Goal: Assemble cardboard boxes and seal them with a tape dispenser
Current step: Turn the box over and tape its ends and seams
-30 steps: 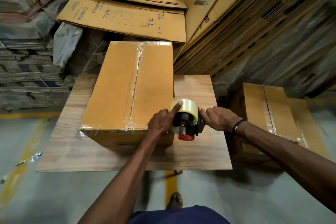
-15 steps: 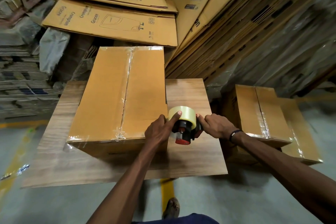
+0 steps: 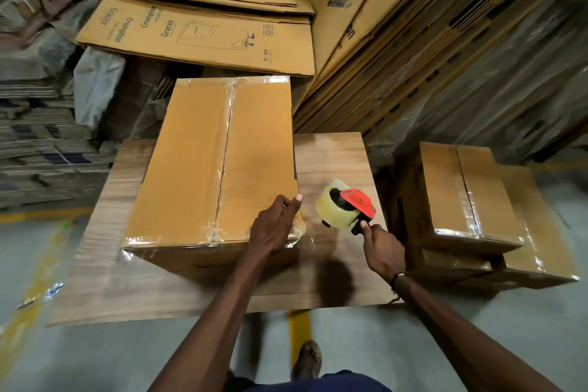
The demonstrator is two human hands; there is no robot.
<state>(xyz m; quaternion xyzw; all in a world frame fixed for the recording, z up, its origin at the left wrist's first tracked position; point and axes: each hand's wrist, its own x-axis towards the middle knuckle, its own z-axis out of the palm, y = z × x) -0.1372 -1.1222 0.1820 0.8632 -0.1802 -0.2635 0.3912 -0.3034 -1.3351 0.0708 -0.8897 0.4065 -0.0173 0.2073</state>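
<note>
While the left hand (image 3: 273, 226) rests on the near right corner of the cardboard box (image 3: 216, 169), its fingers curl loosely against the top edge with the thumb raised, gripping nothing that can be made out. The right hand (image 3: 380, 251) reaches forward from a bare forearm, a dark band at the wrist, and its fingers wrap the black handle of the tape dispenser (image 3: 346, 208), holding it in the air just beside the box and above the wooden table (image 3: 331, 156).

Half a second ago both hands were on the dispenser, pressed low against the box's near right corner; now the dispenser is lifted clear and turned so its red plate faces up, and the left hand has let go of it and sits on the box.

Closed and brown, the box stands on the table with clear tape running along its centre seam and across both short ends, wrinkled at the near edge. A loose bit of tape hangs at the near right corner by the left hand. To the right of the table, sealed boxes (image 3: 461, 194) are stacked on the floor.
</note>
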